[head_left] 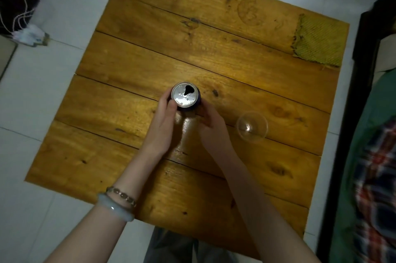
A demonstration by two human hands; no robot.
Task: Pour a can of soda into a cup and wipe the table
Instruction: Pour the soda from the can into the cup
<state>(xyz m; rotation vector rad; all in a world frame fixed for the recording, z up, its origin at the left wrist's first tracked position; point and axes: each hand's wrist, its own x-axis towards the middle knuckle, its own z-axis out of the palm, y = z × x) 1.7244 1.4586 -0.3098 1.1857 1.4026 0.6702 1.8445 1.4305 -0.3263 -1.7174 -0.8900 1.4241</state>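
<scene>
A dark soda can [185, 95] stands upright in the middle of the wooden table [132, 65], its silver top opened. My left hand [165, 121] wraps the can's left side, thumb on its near wall. My right hand [211, 121] touches the can's right side with curled fingers. A clear, empty plastic cup [252, 126] stands upright just right of my right hand. A yellow-green woven cloth [319, 40] lies flat at the table's far right corner.
White tiled floor [42, 95] surrounds the table. A dark bundle with white cords [21, 1] lies at the far left. A dark bed frame [360, 91] with green and plaid bedding runs along the right side.
</scene>
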